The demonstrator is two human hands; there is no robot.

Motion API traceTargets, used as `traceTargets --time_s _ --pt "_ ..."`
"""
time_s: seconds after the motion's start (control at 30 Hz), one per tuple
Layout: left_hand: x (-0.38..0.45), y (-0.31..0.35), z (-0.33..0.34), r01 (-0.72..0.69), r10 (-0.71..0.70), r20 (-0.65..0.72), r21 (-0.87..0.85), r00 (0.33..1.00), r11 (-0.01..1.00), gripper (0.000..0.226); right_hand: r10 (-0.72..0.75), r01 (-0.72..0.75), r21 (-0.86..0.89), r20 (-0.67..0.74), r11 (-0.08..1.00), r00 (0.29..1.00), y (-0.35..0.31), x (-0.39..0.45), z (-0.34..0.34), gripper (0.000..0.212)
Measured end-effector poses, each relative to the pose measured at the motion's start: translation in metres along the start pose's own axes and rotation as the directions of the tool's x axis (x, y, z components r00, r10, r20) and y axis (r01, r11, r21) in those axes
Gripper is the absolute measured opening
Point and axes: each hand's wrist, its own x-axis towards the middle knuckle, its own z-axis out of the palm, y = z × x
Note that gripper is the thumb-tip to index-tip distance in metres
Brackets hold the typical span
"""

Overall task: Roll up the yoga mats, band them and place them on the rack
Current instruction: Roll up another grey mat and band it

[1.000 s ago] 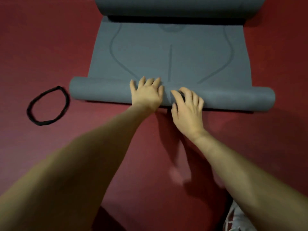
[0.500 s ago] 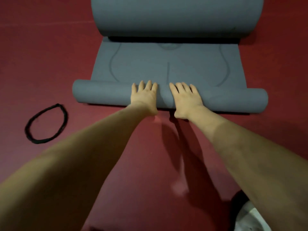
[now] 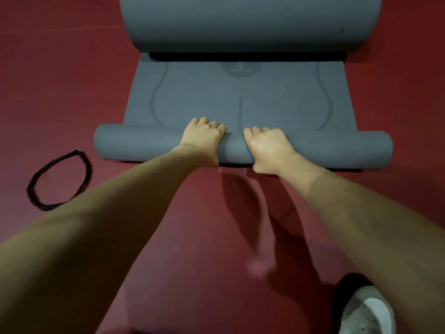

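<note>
Head-camera view, looking forward and down. A grey yoga mat [image 3: 240,102] lies on a red floor [image 3: 60,80], partly rolled from both ends. The near roll [image 3: 325,150] is a narrow cylinder running left to right across the middle of the view, its ends reaching past the flat section's side edges. The far roll [image 3: 250,22] is much thicker and fills the top of the view, casting a dark shadow on the flat section beneath it. The flat stretch between the two rolls carries faint printed alignment lines: a straight centre line, a curve near each side and a rounded emblem close to the far roll.

Both arms reach forward to the near roll. The left hand [image 3: 203,138] and the right hand [image 3: 267,148] sit side by side at its centre, close together but not touching. On each, the fingers curl over the top of the roll with the tips turned down on its far side, and the heel of the hand lies at the roll's near edge; both hands thus grasp the near roll.

A black elastic band [image 3: 60,180] lies in an open loop on the floor, to the left of the roll and apart from it. A white shoe [image 3: 368,314] shows at the lower right corner.
</note>
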Motion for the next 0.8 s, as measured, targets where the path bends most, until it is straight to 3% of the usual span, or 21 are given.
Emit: traceTargets --time_s 0.2,0.37,0.5,0.6,0.67,0.73,0.8 --pt "-0.059 0.009 0.014 -0.094 0.081 -0.061 -0.244 0.995 0.965 0.068 -0.116 0.117 -0.019 0.026 0.993 0.993 -0.022 -0.05 -0.001 0.051" --pt "-0.082 0.015 0.016 -0.089 0.123 0.097 -0.299 0.988 0.95 0.068 -0.149 0.135 0.088 0.171 0.987 0.974 -0.031 -0.066 -0.008 0.059" --pt "-0.091 0.004 0.018 -0.012 0.128 0.175 -0.544 0.976 0.839 0.086 -0.132 0.083 0.181 0.278 0.98 0.951 -0.028 -0.062 -0.011 0.077" --pt "-0.084 -0.004 0.015 -0.004 0.184 0.208 -0.65 0.961 0.76 0.074 -0.114 0.004 0.283 0.373 0.959 0.921 -0.026 -0.054 -0.008 0.082" --pt "-0.074 -0.009 0.015 0.002 0.159 0.198 -0.631 0.967 0.776 0.069 -0.077 -0.077 0.344 0.413 0.936 0.907 -0.024 -0.049 -0.007 0.079" --pt "-0.066 -0.015 0.016 0.004 0.104 0.171 -0.534 0.98 0.846 0.066 -0.019 -0.106 0.343 0.341 0.933 0.94 -0.021 -0.049 -0.005 0.08" --pt "-0.06 -0.023 0.016 0.019 0.056 0.13 -0.515 0.99 0.857 0.064 0.025 -0.053 0.251 0.114 0.967 0.993 -0.022 -0.055 0.004 0.081"
